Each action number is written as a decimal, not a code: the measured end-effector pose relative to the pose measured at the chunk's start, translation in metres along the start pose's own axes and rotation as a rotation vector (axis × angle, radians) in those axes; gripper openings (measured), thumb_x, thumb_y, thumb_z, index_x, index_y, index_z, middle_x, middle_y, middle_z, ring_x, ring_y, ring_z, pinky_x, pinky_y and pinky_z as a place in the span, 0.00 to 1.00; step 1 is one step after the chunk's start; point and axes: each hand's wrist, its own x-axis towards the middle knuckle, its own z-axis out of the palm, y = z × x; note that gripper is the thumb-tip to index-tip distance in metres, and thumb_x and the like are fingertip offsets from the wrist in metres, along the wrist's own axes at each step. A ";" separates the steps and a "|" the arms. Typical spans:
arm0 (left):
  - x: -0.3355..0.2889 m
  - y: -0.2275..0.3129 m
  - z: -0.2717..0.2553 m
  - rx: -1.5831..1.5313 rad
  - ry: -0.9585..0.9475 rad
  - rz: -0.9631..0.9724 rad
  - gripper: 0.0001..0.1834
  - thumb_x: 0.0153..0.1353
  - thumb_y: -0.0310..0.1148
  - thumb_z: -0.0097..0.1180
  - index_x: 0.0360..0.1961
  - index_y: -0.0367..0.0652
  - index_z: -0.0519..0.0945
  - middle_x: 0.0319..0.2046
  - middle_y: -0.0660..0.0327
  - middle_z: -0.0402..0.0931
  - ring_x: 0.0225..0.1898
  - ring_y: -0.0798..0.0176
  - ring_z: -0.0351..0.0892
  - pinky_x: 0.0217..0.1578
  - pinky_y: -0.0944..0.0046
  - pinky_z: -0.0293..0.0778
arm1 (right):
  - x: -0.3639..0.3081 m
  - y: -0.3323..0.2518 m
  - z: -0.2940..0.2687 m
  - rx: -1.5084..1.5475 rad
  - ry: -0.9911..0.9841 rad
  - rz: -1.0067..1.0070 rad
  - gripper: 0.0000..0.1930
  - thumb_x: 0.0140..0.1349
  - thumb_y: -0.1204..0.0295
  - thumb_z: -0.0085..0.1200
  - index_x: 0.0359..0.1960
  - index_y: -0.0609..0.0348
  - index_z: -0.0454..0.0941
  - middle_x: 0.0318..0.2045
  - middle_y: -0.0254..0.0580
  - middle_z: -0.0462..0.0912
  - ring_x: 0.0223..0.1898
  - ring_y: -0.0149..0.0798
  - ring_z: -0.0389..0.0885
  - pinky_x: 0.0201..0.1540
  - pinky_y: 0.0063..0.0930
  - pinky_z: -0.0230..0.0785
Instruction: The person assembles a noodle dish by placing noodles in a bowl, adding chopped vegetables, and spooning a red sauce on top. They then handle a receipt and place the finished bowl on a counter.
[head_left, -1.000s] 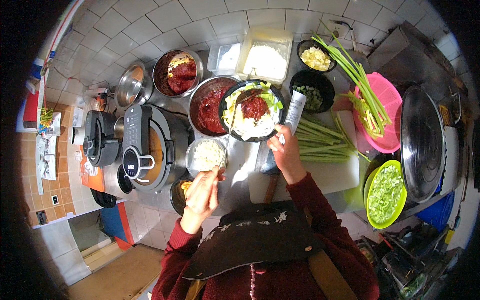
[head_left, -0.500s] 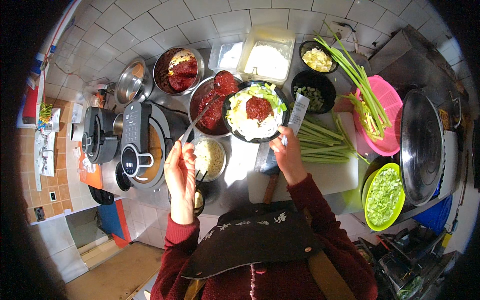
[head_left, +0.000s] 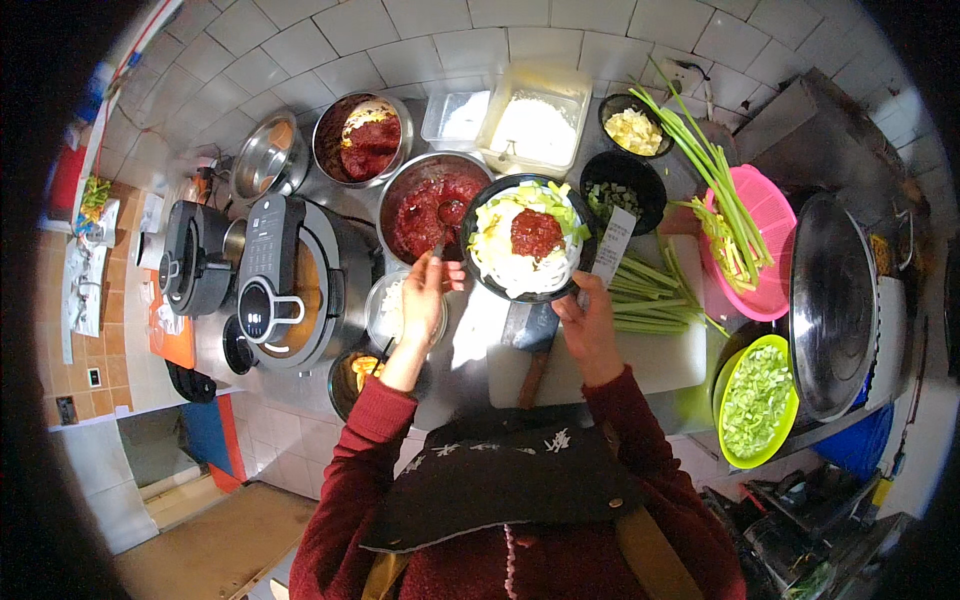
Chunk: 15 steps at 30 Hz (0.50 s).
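My left hand pinches the handle of a ladle, whose head rests in red sauce in a steel bowl. My right hand grips the rim of a black bowl, with a printed paper slip held against it. Inside that bowl are white shreds, pale green pieces and, on top, a mound of red sauce. Under my left wrist, a tub of pale chopped food is partly covered. Beside my right hand, a cleaver lies on the white cutting board.
Green stalks lie on the board. A pink basket, a lime bowl of chopped greens and a large dark lid stand at right. Rice cookers are left. Another sauce bowl and plastic tubs line the back.
My left hand has moved right and forward, and the ladle has gone from above the sauce bowl down into its sauce. The black bowl has shifted slightly right and nearer.
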 end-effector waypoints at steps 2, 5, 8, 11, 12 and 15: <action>-0.012 -0.006 0.003 0.045 -0.032 -0.030 0.17 0.71 0.33 0.47 0.54 0.32 0.68 0.38 0.56 0.77 0.35 0.65 0.80 0.35 0.65 0.79 | -0.008 0.001 0.001 -0.011 0.114 0.001 0.08 0.59 0.72 0.55 0.25 0.53 0.69 0.17 0.27 0.66 0.16 0.24 0.60 0.23 0.21 0.58; -0.037 -0.008 0.000 0.087 -0.078 -0.072 0.31 0.70 0.31 0.47 0.68 0.31 0.51 0.38 0.52 0.77 0.36 0.62 0.81 0.35 0.65 0.80 | -0.022 0.001 0.006 -0.515 0.054 -0.267 0.05 0.58 0.71 0.57 0.31 0.53 0.72 0.24 0.29 0.73 0.22 0.25 0.68 0.26 0.21 0.63; -0.072 -0.004 -0.017 0.156 -0.143 -0.144 0.35 0.70 0.29 0.46 0.71 0.31 0.43 0.42 0.48 0.78 0.37 0.62 0.81 0.36 0.65 0.80 | -0.044 -0.003 0.016 -0.113 0.003 0.027 0.10 0.57 0.68 0.58 0.39 0.50 0.71 0.30 0.26 0.77 0.27 0.26 0.72 0.30 0.20 0.64; -0.117 -0.001 -0.044 0.252 -0.212 -0.135 0.34 0.70 0.30 0.47 0.70 0.31 0.47 0.41 0.50 0.80 0.38 0.65 0.81 0.38 0.67 0.77 | -0.070 0.002 0.029 -0.166 -0.017 0.055 0.12 0.57 0.67 0.59 0.41 0.49 0.72 0.33 0.26 0.76 0.33 0.27 0.74 0.36 0.23 0.67; -0.132 0.001 -0.056 0.333 -0.231 -0.098 0.33 0.70 0.30 0.47 0.70 0.31 0.48 0.41 0.51 0.80 0.38 0.65 0.81 0.38 0.67 0.77 | -0.077 0.006 0.034 -0.206 0.005 0.076 0.12 0.57 0.67 0.59 0.42 0.47 0.73 0.37 0.26 0.76 0.39 0.28 0.75 0.40 0.24 0.69; -0.177 0.006 -0.095 0.458 -0.216 -0.033 0.29 0.71 0.31 0.47 0.68 0.32 0.54 0.41 0.55 0.81 0.36 0.69 0.80 0.40 0.68 0.77 | -0.097 0.024 0.051 -0.264 0.025 0.134 0.12 0.57 0.66 0.59 0.42 0.47 0.74 0.40 0.28 0.77 0.43 0.30 0.76 0.43 0.25 0.70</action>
